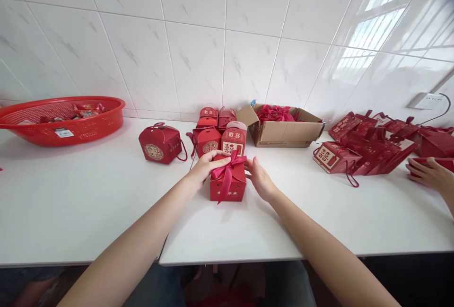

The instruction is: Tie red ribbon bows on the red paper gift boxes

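A small red gift box (228, 188) stands upright on the white table in front of me. A crimson ribbon (227, 172) is tied in a bow on its top, one tail hanging down the front. My left hand (209, 167) is closed on the box's upper left, its fingers reaching over the top behind the bow. My right hand (260, 179) rests against the right side, its fingertips partly hidden behind the box. Just behind stand several more red boxes, among them a red-and-white box (234, 139) with gold characters.
A red box with a cord handle (159, 144) stands to the left, beyond it a red plastic basket (88, 132) with small packets. A cardboard carton (283, 134) holds red ribbons. Several red boxes (376, 151) crowd the right, near another person's hand (434, 174).
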Demonstrator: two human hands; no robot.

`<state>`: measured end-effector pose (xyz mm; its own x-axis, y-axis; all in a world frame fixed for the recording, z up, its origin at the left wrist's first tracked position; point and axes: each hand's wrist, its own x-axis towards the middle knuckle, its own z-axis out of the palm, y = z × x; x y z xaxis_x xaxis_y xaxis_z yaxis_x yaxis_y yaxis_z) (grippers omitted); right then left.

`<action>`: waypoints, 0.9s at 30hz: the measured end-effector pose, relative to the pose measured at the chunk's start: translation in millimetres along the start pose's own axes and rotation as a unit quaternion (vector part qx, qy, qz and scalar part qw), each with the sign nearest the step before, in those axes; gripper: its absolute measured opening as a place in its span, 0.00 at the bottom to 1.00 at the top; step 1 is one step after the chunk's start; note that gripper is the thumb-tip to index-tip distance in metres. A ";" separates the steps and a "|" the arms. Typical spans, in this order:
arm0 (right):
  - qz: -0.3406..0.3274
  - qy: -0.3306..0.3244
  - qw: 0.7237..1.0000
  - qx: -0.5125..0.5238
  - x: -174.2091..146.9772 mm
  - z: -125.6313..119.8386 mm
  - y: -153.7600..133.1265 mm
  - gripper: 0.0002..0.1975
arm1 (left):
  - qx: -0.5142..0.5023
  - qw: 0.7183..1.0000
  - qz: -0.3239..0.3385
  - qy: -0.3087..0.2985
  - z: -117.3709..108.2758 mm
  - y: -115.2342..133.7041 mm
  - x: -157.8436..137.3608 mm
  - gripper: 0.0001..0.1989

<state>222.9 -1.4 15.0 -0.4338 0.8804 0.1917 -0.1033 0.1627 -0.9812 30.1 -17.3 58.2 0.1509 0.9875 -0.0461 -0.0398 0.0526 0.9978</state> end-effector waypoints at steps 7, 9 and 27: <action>0.000 0.138 0.989 0.047 3.7 7.3 -1.8 0.17 | 0.038 0.999 -0.011 0.005 -0.1 -1.6 0.0 0.26; -0.001 0.139 0.989 0.056 3.9 6.6 -1.5 0.16 | 0.037 0.999 -0.013 0.002 -0.5 -2.4 0.4 0.25; 0.001 0.039 0.997 -0.060 -3.0 -20.7 -22.8 0.16 | 0.029 0.999 -0.034 0.013 -3.4 -4.6 4.8 0.28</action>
<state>245.0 1.5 36.3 -0.3626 0.9120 0.1919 0.0069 0.2085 -0.9780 27.7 -12.2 53.3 0.1261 0.9855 -0.1137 0.0275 0.1111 0.9934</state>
